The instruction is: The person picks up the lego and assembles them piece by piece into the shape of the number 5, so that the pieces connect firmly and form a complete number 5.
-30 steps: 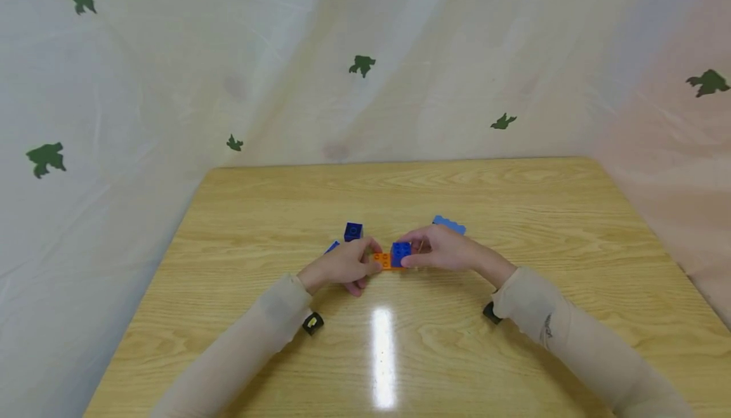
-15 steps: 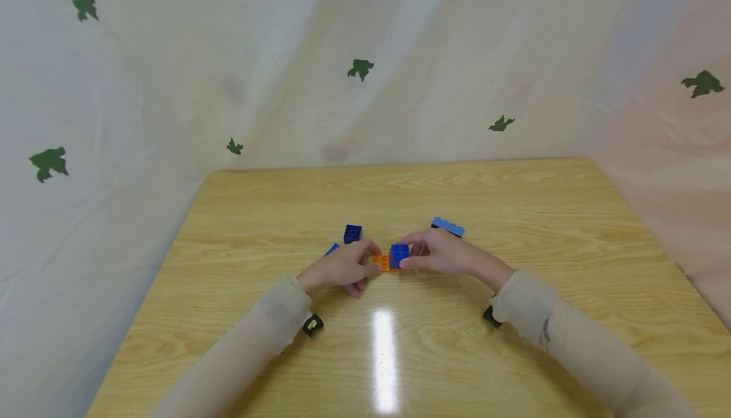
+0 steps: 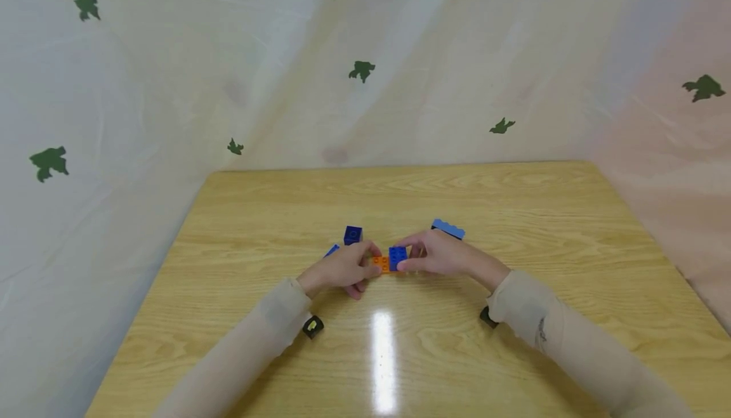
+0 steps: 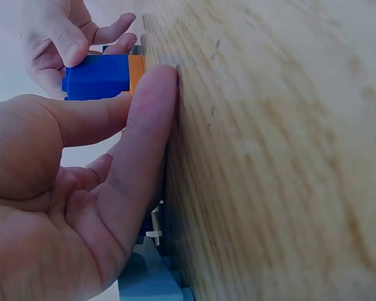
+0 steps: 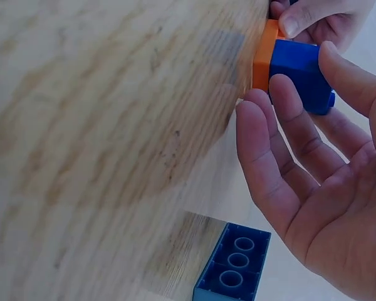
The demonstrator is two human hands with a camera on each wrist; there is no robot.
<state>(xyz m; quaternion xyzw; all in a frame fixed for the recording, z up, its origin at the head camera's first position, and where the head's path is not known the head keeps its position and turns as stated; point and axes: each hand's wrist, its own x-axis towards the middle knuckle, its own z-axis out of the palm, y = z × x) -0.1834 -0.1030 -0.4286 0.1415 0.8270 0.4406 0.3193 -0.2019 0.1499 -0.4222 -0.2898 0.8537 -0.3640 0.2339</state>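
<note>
With the orange brick [image 3: 381, 264] pinched by the left hand [image 3: 341, 269] and the blue brick [image 3: 398, 257] gripped by the right hand [image 3: 440, 255], the studs could be misaligned if uneven pressure is applied.

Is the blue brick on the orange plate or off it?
On it: the blue brick sits on the orange plate, flush against it in both wrist views, held between the left hand and right hand.

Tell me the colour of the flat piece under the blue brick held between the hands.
Orange plate; it shows best in the right wrist view.
</note>
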